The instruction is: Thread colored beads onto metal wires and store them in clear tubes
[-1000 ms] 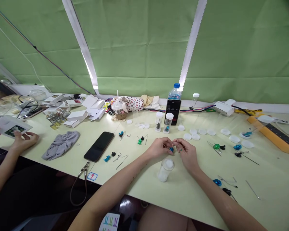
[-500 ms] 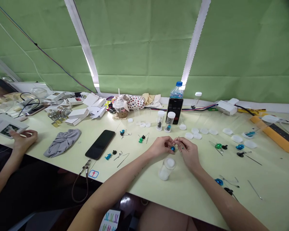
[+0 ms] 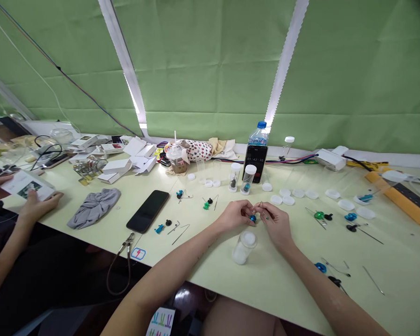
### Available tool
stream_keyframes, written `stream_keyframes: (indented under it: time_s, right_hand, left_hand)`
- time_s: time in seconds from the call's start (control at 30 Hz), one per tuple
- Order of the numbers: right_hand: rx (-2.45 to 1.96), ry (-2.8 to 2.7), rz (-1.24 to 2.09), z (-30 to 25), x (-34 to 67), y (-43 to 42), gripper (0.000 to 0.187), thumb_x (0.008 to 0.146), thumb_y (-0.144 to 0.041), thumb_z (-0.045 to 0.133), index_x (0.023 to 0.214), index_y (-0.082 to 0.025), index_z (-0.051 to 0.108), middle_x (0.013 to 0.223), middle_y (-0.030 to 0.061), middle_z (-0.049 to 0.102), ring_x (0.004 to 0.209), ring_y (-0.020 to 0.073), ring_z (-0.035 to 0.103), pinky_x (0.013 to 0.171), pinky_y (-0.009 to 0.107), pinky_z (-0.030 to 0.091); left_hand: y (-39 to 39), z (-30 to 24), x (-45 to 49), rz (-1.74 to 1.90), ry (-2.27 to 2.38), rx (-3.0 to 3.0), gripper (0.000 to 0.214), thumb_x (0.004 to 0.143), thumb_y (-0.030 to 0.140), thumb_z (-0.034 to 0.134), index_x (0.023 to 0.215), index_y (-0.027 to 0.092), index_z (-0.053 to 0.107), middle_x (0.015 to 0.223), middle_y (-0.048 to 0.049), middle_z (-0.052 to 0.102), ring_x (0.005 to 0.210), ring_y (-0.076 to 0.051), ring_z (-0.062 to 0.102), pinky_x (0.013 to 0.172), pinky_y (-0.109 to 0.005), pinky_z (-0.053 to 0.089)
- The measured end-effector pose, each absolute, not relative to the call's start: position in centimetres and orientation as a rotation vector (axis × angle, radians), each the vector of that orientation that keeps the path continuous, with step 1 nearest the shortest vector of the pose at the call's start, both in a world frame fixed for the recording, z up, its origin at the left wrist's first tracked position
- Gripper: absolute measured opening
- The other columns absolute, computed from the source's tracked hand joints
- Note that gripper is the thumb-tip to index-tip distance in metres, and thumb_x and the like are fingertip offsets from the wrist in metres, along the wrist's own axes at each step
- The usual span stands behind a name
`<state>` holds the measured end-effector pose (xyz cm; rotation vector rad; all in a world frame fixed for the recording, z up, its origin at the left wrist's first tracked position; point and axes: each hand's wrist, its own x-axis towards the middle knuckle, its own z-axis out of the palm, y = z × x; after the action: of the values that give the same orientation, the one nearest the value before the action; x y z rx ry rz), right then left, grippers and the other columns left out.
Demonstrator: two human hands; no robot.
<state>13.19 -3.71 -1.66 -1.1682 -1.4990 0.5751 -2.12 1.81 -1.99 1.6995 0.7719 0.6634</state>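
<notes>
**Left hand (image 3: 235, 215) on blue part (image 3: 253, 218), right hand (image 3: 276, 224) alongside**

Table (image 3: 404, 263): loose small parts both sides of the forearms. Orange power strip (image 3: 402, 198) on the far right. Hands close together mid-table: left thumb and fingertips pinching the blue part; right thumb and fingers drawn together, contents too small to tell. Black phone (image 3: 147, 211) flat, left of the left forearm. Timer phone (image 3: 256, 158) upright beyond the hands, reads 01:42:36. White-capped container (image 3: 245, 247) between forearms, nearer the wearer. Blue part at left fingertips; can't tell if it touches the table.
</notes>
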Motion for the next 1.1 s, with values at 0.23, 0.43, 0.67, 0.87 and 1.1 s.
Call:
stream_keyframes:
  time_s: [0.23, 0.43, 0.67, 0.87, 1.1]
  right_hand:
    - [-1.054, -1.546, 0.585, -1.8, 13.1, -3.7, 0.016, 0.085, -0.029, 0.054, 0.079, -0.021, 0.066, 0.079, 0.0024, 0.063, 0.067, 0.0145, 0.055, 0.061, 0.026, 0.043]
    - [-1.114, -1.512, 0.605, -2.1, 13.0, -3.6, 0.016, 0.084, -0.032, 0.056, 0.082, -0.02, 0.067, 0.072, 0.001, 0.058, 0.053, 0.0114, 0.044, 0.052, 0.026, 0.039]
    - [-1.235, -1.512, 0.603, -2.2, 13.4, -3.2, 0.024, 0.086, -0.036, 0.051, 0.096, -0.022, 0.067, 0.093, 0.0048, 0.056, 0.057, 0.0117, 0.047, 0.054, 0.028, 0.042]
    - [-1.55, -1.579, 0.195, -2.7, 14.6, -3.0, 0.028, 0.09, -0.029, 0.037, 0.099, -0.019, 0.062, 0.098, 0.008, 0.055, 0.084, 0.0203, 0.055, 0.077, 0.035, 0.043]
    - [-1.782, -1.786, -0.006, -4.1, 15.2, -2.3, 0.027, 0.087, -0.026, 0.041, 0.105, -0.019, 0.059, 0.104, 0.0103, 0.05, 0.095, 0.0247, 0.051, 0.079, 0.036, 0.041]
  left_hand:
    - [1.5, -1.5, -2.3, 0.694, 0.766, 1.709, 0.034, 0.053, 0.023, 0.076, 0.08, 0.014, 0.058, 0.073, 0.0014, 0.06, 0.066, -0.011, 0.056, 0.06, -0.022, 0.043]
    - [1.7, -2.2, -2.2, 0.694, 0.751, 1.765, 0.024, 0.056, 0.024, 0.075, 0.072, 0.013, 0.061, 0.068, 0.0008, 0.059, 0.066, -0.011, 0.054, 0.06, -0.022, 0.041]
    - [2.3, -2.1, -2.5, 0.763, 0.848, 1.729, 0.026, 0.056, 0.022, 0.074, 0.079, 0.013, 0.066, 0.073, -0.0017, 0.063, 0.069, -0.012, 0.056, 0.065, -0.024, 0.044]
    - [2.4, -1.6, -3.0, 0.798, 0.917, 1.814, 0.025, 0.057, 0.024, 0.072, 0.08, 0.016, 0.066, 0.071, 0.0008, 0.062, 0.065, -0.011, 0.052, 0.062, -0.024, 0.041]
    - [2.1, -1.4, -2.8, 0.81, 0.956, 1.843, 0.027, 0.055, 0.027, 0.075, 0.077, 0.016, 0.063, 0.069, 0.0024, 0.058, 0.063, -0.01, 0.049, 0.058, -0.023, 0.037]
